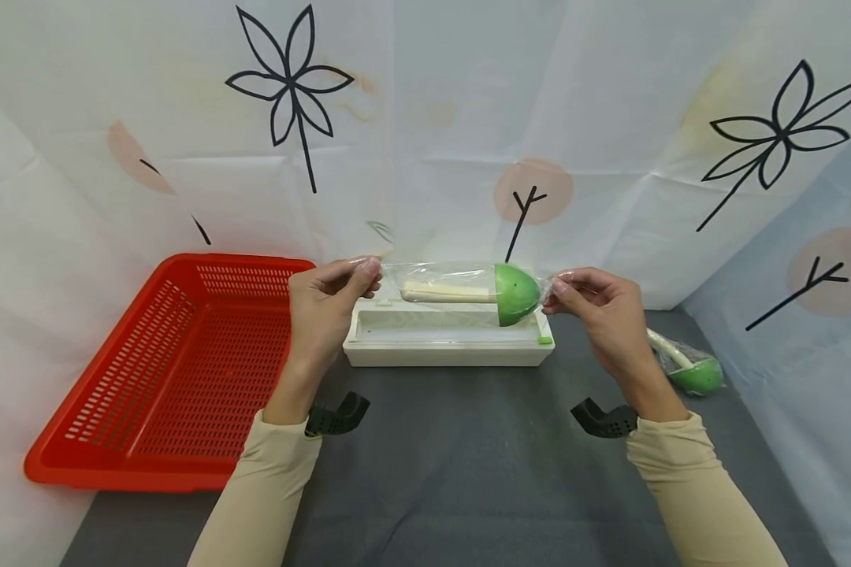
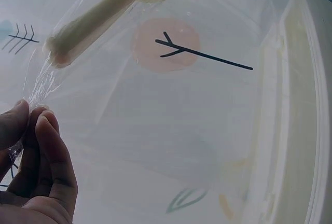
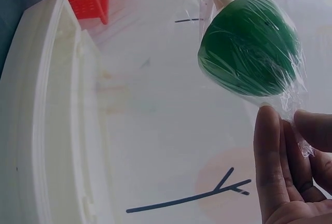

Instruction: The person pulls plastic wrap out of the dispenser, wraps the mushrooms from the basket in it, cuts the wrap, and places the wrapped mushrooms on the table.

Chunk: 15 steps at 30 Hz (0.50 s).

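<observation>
A mushroom-shaped object (image 1: 518,294) with a green domed head and a cream handle hangs level in the air, wrapped in clear plastic film. My left hand (image 1: 329,307) pinches the gathered film beyond the handle's end. At the opposite side, my right hand (image 1: 599,315) pinches the film bunched past the green head. In the left wrist view, the handle (image 2: 98,22) shows through the film, clear of the fingers. The right wrist view has the green head (image 3: 249,47) just above the fingertips. Below and behind stands a long white plastic-wrap dispenser (image 1: 447,357) with a green slider.
To the left lies a red perforated plastic basket (image 1: 149,472). A second film-wrapped green and cream object (image 1: 698,376) rests at the right, beside my right wrist. Dark grey cloth (image 1: 461,465) covers the table. White printed fabric (image 1: 425,118) rises behind and at the sides.
</observation>
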Each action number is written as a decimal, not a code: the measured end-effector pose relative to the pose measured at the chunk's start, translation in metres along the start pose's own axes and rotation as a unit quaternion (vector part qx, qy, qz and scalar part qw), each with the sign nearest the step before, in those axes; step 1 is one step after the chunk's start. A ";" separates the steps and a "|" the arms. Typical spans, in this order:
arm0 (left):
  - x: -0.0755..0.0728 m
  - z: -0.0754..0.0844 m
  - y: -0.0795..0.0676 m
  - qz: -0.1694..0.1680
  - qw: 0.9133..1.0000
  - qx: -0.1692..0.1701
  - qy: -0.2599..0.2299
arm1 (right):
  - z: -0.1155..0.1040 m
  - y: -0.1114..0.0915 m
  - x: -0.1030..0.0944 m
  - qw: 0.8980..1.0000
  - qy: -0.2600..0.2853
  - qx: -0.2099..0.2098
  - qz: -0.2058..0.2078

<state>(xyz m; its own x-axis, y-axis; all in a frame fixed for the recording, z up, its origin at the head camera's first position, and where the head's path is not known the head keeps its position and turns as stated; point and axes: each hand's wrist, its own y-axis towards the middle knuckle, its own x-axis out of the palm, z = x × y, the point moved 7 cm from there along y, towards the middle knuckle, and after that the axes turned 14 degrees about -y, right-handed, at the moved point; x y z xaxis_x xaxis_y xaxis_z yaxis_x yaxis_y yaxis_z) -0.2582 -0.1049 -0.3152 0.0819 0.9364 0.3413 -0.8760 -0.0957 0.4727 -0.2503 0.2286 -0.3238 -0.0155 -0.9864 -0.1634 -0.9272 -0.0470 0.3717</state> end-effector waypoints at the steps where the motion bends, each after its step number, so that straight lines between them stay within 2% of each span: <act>1: 0.000 0.001 -0.001 0.000 1.000 0.001 0.000 | -0.001 -0.001 0.000 1.000 0.001 -0.001 0.001; 10: 0.003 0.013 -0.006 -0.006 1.000 0.004 0.009 | -0.011 -0.009 -0.001 1.000 0.011 -0.014 0.008; 15: 0.003 0.017 -0.016 -0.009 1.000 -0.008 0.009 | -0.015 -0.018 0.000 1.000 0.011 -0.028 -0.006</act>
<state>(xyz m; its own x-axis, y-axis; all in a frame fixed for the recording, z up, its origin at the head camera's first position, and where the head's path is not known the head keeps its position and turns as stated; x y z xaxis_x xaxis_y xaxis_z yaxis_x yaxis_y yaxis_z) -0.2357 -0.1062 -0.3078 0.0895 0.9440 0.3176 -0.8818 -0.0732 0.4658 -0.2278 0.2275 -0.3171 0.0036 -0.9890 -0.1477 -0.9049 -0.0661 0.4204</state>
